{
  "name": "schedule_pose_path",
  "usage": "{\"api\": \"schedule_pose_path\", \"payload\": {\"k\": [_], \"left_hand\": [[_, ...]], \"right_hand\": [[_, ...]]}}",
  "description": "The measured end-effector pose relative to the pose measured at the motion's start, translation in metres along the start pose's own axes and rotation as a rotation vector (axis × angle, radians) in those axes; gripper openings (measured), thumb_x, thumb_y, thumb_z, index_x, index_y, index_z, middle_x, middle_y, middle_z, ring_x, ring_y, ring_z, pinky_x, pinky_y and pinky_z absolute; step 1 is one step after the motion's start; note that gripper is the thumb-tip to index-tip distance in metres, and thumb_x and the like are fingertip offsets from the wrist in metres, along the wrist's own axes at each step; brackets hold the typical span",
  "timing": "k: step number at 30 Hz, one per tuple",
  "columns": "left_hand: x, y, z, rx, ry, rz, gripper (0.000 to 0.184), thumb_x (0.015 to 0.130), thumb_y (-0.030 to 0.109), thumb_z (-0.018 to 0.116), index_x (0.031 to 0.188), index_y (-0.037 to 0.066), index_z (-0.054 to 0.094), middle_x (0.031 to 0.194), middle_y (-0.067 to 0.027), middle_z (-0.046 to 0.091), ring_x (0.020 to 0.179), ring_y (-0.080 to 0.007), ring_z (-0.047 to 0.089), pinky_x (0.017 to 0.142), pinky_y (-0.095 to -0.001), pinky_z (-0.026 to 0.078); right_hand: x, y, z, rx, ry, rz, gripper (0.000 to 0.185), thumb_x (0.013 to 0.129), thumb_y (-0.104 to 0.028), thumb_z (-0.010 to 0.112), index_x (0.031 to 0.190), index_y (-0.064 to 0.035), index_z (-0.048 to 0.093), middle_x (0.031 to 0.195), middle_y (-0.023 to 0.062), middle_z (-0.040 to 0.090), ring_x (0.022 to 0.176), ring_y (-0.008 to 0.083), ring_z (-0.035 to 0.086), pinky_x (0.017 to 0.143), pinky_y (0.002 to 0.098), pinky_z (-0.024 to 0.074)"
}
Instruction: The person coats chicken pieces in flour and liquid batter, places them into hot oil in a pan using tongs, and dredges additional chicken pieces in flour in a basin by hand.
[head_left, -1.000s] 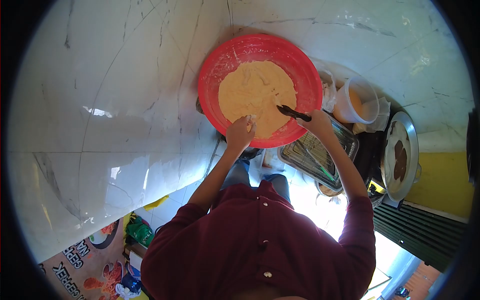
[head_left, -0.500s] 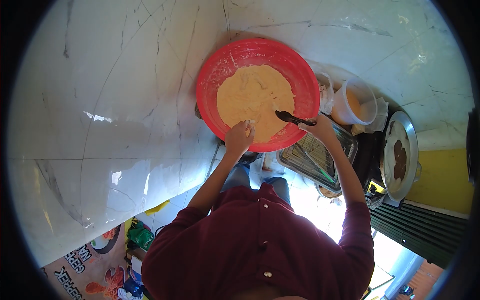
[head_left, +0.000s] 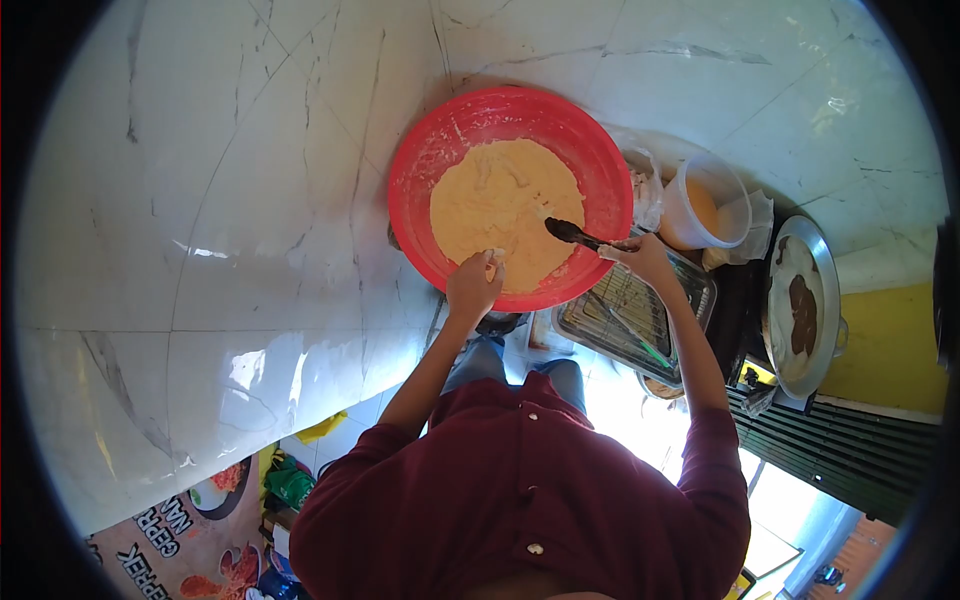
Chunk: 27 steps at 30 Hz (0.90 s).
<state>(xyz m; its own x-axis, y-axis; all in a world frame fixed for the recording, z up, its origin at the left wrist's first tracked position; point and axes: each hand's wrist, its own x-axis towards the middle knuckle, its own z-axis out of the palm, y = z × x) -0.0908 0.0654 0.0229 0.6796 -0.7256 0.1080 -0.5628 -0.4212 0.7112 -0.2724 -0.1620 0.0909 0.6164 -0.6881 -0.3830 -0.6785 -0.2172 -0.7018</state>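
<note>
A large red basin (head_left: 412, 190) holds a broad heap of pale yellow flour (head_left: 505, 215), with lumps and dents on its surface. My right hand (head_left: 643, 258) grips black tongs (head_left: 572, 234) over the basin's right rim, and their tip touches or hovers just over the flour. Flour clings to the fingers of this hand. My left hand (head_left: 474, 285) is at the near edge of the heap, its fingers curled together and whitened at the tips. Whether anything sits between those fingers is hidden.
Below the basin's right side lies a wire rack in a tray (head_left: 625, 320). Farther right stand a clear tub of orange-yellow contents (head_left: 722, 212), a plastic bag (head_left: 646, 190) and a big metal pan (head_left: 823, 300). Tiled walls (head_left: 270, 200) rise behind and left.
The camera view has shifted slightly. The tongs' tip sits a little farther into the basin, toward its far side. My left hand stays curled at the near edge of the flour.
</note>
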Motion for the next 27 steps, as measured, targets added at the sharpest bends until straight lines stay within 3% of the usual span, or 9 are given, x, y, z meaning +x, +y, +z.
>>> {"api": "schedule_pose_path", "payload": {"k": [4,6,9,16,19,21,27], "left_hand": [[0.0,0.0,0.001,0.054,-0.009,-0.001,0.023,0.079,0.024,0.053,0.098,0.012,0.061,0.082,-0.0033,0.062,0.078,-0.0181,0.06,0.067,-0.0295,0.047],[0.0,0.003,-0.001,0.036,-0.016,-0.025,0.024,0.08,0.024,0.053,0.099,0.012,0.061,0.081,-0.003,0.062,0.077,-0.0183,0.06,0.067,-0.0298,0.047],[0.001,0.004,0.0,0.032,-0.014,-0.037,0.026,0.08,0.026,0.054,0.1,0.011,0.06,0.081,-0.0026,0.063,0.077,-0.0184,0.06,0.066,-0.0304,0.047],[0.0,0.01,0.001,0.061,0.005,-0.083,0.029,0.08,0.027,0.054,0.102,0.009,0.059,0.082,-0.002,0.063,0.077,-0.0178,0.061,0.067,-0.0302,0.047],[0.0,0.004,0.005,0.063,-0.026,-0.111,0.029,0.079,0.027,0.054,0.102,0.009,0.059,0.082,-0.0019,0.063,0.077,-0.0176,0.061,0.067,-0.03,0.047],[0.001,-0.002,0.009,0.104,-0.007,-0.1,0.028,0.079,0.027,0.055,0.101,0.01,0.059,0.081,-0.0015,0.063,0.077,-0.0173,0.061,0.067,-0.03,0.047],[0.0,0.01,0.001,0.066,0.016,-0.1,0.025,0.077,0.024,0.056,0.097,0.011,0.06,0.078,-0.0018,0.062,0.074,-0.0181,0.06,0.064,-0.0307,0.048]], "right_hand": [[-0.021,-0.013,-0.008,-0.166,0.06,-0.072,0.038,0.067,-0.039,0.071,0.083,-0.0048,0.068,0.052,0.009,0.055,0.044,0.0145,0.051,0.047,0.0293,0.0389],[-0.032,-0.014,-0.006,-0.246,0.243,-0.378,0.036,0.069,-0.037,0.069,0.086,-0.0048,0.067,0.054,0.0128,0.056,0.046,0.0219,0.054,0.049,0.0332,0.0412],[-0.046,-0.023,-0.015,-0.343,0.252,-0.366,0.035,0.069,-0.036,0.068,0.086,-0.0052,0.066,0.057,0.0154,0.056,0.051,0.0279,0.056,0.052,0.0366,0.043],[-0.043,-0.01,-0.023,-0.371,0.234,-0.346,0.036,0.069,-0.038,0.066,0.087,-0.0064,0.066,0.059,0.015,0.058,0.054,0.0281,0.058,0.054,0.0378,0.0445],[-0.024,-0.019,-0.019,-0.433,0.151,-0.342,0.035,0.069,-0.037,0.065,0.087,-0.0071,0.065,0.064,0.0135,0.06,0.059,0.0278,0.059,0.056,0.0381,0.0462],[0.0,-0.021,-0.007,-0.669,0.027,-0.406,0.034,0.068,-0.035,0.066,0.083,-0.0053,0.063,0.068,0.0133,0.061,0.066,0.0282,0.061,0.06,0.0385,0.0478],[0.031,-0.021,0.027,-0.817,-0.037,-0.439,0.032,0.062,-0.03,0.07,0.076,-0.0033,0.061,0.071,0.0138,0.061,0.071,0.0289,0.061,0.062,0.0386,0.0487]]}}
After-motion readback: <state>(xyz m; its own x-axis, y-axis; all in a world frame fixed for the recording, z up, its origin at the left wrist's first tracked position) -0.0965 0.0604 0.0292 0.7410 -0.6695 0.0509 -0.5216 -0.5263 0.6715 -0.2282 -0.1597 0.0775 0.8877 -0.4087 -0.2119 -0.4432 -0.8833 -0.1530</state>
